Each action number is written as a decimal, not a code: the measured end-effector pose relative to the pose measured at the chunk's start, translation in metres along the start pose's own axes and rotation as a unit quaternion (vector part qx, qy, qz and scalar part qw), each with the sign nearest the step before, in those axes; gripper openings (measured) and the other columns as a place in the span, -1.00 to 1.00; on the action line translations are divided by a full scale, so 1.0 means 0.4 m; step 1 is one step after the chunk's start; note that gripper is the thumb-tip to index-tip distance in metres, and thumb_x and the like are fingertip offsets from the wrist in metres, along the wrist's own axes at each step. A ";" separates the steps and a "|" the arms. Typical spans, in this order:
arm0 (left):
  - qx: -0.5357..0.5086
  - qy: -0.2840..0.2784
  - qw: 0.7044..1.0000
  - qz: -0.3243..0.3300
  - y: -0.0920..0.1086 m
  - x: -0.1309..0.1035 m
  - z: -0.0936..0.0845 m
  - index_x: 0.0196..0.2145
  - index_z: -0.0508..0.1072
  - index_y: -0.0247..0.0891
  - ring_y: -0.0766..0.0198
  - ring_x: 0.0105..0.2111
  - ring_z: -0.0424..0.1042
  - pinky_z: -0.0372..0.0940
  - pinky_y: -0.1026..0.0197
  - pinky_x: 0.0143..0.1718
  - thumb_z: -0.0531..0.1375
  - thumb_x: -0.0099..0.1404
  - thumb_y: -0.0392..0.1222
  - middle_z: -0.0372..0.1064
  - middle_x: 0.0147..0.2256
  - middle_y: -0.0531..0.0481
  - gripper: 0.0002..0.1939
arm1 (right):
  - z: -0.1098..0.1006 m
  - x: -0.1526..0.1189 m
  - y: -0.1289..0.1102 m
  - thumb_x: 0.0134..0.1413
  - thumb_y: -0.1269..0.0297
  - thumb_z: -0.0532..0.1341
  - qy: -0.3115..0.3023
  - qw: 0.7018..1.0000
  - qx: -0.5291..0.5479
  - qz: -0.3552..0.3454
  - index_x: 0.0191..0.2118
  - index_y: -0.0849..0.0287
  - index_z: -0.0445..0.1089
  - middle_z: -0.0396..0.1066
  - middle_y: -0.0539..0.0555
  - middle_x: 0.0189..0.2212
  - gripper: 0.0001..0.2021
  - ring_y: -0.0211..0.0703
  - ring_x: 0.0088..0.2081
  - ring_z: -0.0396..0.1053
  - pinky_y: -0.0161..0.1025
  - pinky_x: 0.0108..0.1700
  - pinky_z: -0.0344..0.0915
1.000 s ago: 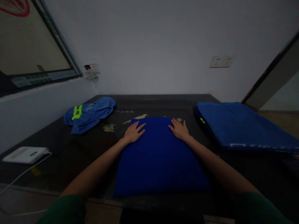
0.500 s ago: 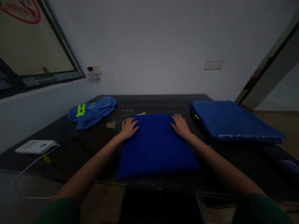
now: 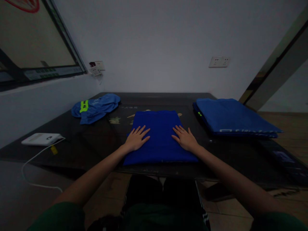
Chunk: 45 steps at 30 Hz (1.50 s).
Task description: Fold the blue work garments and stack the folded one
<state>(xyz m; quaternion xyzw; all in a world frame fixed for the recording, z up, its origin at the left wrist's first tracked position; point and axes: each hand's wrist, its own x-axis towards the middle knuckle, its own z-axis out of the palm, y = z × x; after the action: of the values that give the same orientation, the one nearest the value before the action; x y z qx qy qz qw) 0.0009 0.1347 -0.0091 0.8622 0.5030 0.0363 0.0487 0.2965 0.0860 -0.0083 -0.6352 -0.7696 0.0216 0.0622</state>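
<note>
A folded deep-blue cloth (image 3: 160,138) lies flat on the dark table, near its front edge. Flat on the cloth's left side rests my left hand (image 3: 137,138), fingers spread. On the right side my right hand (image 3: 185,138) presses down the same way, its fingers stretched out and apart. Neither hand grips the fabric. The cloth's far edge shows beyond both hands, and its near edge lies just inside the table's front edge.
A stack of folded blue cloth (image 3: 233,117) sits at the right. A crumpled blue garment with a yellow-green patch (image 3: 96,107) lies at the back left. A white power bank (image 3: 40,139) with a white cable is at the left, on the dark table (image 3: 96,146).
Both hands have slid from the cloth's far corners back toward me, along its sides. The view has tilted down a little, and the cloth's near edge sits closer to the table's edge.
</note>
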 end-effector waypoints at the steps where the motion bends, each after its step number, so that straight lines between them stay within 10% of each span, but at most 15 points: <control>1: 0.004 0.003 1.000 -0.014 -0.009 -0.002 -0.003 0.32 -0.03 0.04 0.01 0.33 -0.16 -0.17 -0.15 0.26 -0.18 0.41 0.19 -0.17 0.35 -0.02 -0.42 | -0.001 0.000 0.010 0.32 -0.01 -0.16 0.005 1.000 -0.005 0.005 0.32 0.17 0.02 -0.05 0.17 0.33 -0.42 0.05 0.35 -0.16 0.30 0.28 -0.23; 6: 0.057 0.041 0.995 -0.068 0.017 -0.029 -0.040 0.28 0.13 -0.23 -0.09 0.31 -0.09 -0.31 -0.29 0.25 -0.12 0.44 0.04 0.02 0.29 -0.23 -0.45 | -0.040 -0.009 0.015 0.31 0.08 -0.07 0.041 0.998 -0.036 0.028 0.29 0.28 0.11 -0.03 0.24 0.32 -0.45 0.15 0.35 -0.19 0.32 0.28 -0.24; 14: -0.051 0.020 0.990 0.130 0.216 -0.125 -0.027 0.30 0.06 -0.12 0.08 0.33 -0.15 -0.22 -0.19 0.29 -0.14 0.43 0.13 -0.03 0.31 -0.07 -0.43 | -0.049 -0.109 -0.148 0.29 0.02 -0.06 0.000 0.994 0.062 -0.084 0.30 0.21 0.11 -0.01 0.20 0.32 -0.43 0.08 0.34 -0.12 0.13 0.28 -0.03; 29: -0.020 0.039 0.997 0.065 0.110 -0.181 0.002 0.31 -0.01 0.07 0.08 0.33 -0.17 -0.14 -0.13 0.28 -0.11 0.41 0.17 -0.14 0.35 0.01 -0.44 | -0.024 -0.170 -0.034 0.30 -0.01 -0.10 -0.010 0.999 0.025 -0.024 0.34 -0.01 -0.04 -0.12 0.07 0.35 -0.45 0.00 0.36 -0.20 0.32 0.28 -0.24; 39: -0.064 0.076 0.990 0.096 0.284 -0.168 0.004 0.28 0.10 -0.05 0.07 0.32 -0.10 -0.13 -0.18 0.29 0.01 0.39 0.02 -0.05 0.32 -0.09 -0.46 | -0.008 -0.190 -0.127 0.24 0.01 0.04 0.045 0.994 0.080 -0.062 0.31 0.07 0.08 -0.03 0.14 0.32 -0.43 0.04 0.34 -0.12 0.20 0.28 -0.05; 45: -0.052 0.046 0.994 0.090 0.277 -0.148 0.020 0.30 0.03 0.03 0.05 0.33 -0.15 -0.15 -0.21 0.28 0.00 0.39 0.03 -0.14 0.34 -0.03 -0.45 | 0.003 -0.191 -0.131 0.24 0.00 0.03 0.035 0.995 0.078 -0.054 0.31 0.13 0.08 -0.03 0.16 0.32 -0.41 0.02 0.34 -0.12 0.17 0.31 -0.12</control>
<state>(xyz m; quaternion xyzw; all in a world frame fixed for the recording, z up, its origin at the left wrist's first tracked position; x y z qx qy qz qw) 0.0685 0.0287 -0.0045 0.8977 0.4224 0.1063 0.0667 0.2594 0.0012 -0.0089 -0.5866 -0.7959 0.0561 0.1390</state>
